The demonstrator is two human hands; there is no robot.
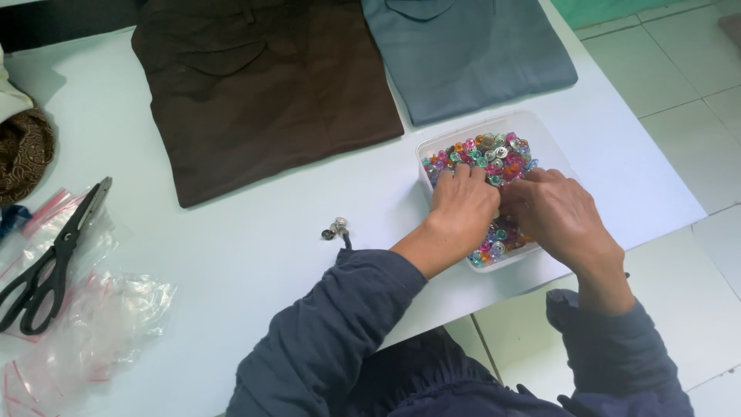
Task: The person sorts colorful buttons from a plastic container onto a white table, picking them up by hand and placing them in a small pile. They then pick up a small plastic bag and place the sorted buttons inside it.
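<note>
White table (255,255), hands (505,208) in button tub (540,139)

White table (231,255); pale tiled floor (687,85) at right; soft light, perhaps daylight.

- I see a clear plastic tub (540,139), rectangular and open-topped, sitting flat on the right side of the worktop, its near end close to the edge.
- It is heaped with small round snap buttons (494,154), silver mixed with pink, teal, orange and purple; the middle of the heap is hidden.
</note>
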